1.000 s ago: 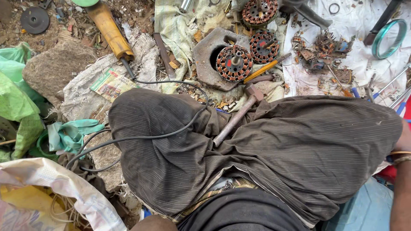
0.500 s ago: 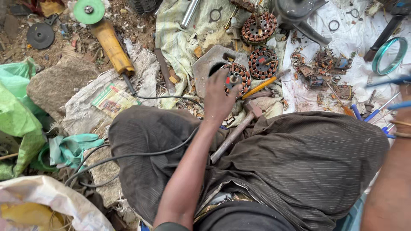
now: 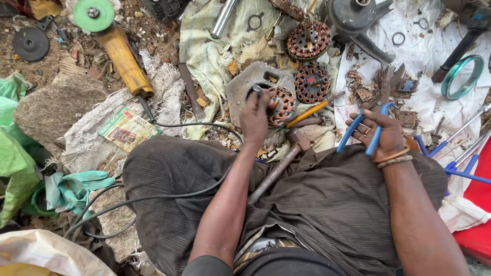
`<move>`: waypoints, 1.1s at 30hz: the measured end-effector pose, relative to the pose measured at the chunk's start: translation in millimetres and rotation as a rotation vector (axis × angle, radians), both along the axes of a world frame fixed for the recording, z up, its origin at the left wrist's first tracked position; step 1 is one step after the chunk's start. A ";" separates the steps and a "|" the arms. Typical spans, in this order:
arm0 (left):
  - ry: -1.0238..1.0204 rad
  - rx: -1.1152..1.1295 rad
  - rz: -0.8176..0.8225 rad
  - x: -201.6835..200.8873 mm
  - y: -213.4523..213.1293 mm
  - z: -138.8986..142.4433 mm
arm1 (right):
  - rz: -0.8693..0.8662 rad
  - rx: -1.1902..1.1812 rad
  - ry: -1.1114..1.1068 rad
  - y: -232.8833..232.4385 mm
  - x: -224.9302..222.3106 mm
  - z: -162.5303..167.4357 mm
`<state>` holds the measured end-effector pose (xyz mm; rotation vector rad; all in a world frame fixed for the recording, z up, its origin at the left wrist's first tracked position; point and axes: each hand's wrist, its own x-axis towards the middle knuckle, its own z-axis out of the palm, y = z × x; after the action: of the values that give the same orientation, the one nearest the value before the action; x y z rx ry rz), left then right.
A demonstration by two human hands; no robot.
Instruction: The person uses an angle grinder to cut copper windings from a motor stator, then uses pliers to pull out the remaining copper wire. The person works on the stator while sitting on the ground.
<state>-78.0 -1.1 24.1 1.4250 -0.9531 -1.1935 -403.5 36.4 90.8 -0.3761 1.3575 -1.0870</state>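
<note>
Left hand (image 3: 257, 118) stays clamped on motor stator (image 3: 276, 105), centre, on grey stone slab (image 3: 245, 84). Right hand (image 3: 381, 134) newly in view, right, gripping blue-handled pliers (image 3: 365, 128). Hammer (image 3: 279, 168) unmoved on lap.

Around my left hand (image 3: 257, 118) the ground is crowded: a hammer (image 3: 279, 166) lies just below it and a yellow-handled screwdriver (image 3: 307, 113) to its right. My right hand (image 3: 379, 134) has copper scrap (image 3: 381, 89) ahead. Only my cloth-covered lap (image 3: 327, 204) offers free passage.
</note>
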 end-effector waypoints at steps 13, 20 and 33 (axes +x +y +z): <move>-0.681 -0.444 -0.240 9.2 19.9 12.5 | 0.090 -0.012 0.205 5.9 17.3 6.8; -0.369 -0.358 -0.173 1.8 21.4 23.1 | 0.080 -0.002 0.226 15.3 17.9 11.1; 0.680 -0.171 0.135 19.8 23.6 41.7 | 0.064 -0.015 0.196 20.7 13.6 15.3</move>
<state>-58.1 22.5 65.9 0.8346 -0.4588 -1.3288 -390.0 57.1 106.1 -0.5453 1.5004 -1.0280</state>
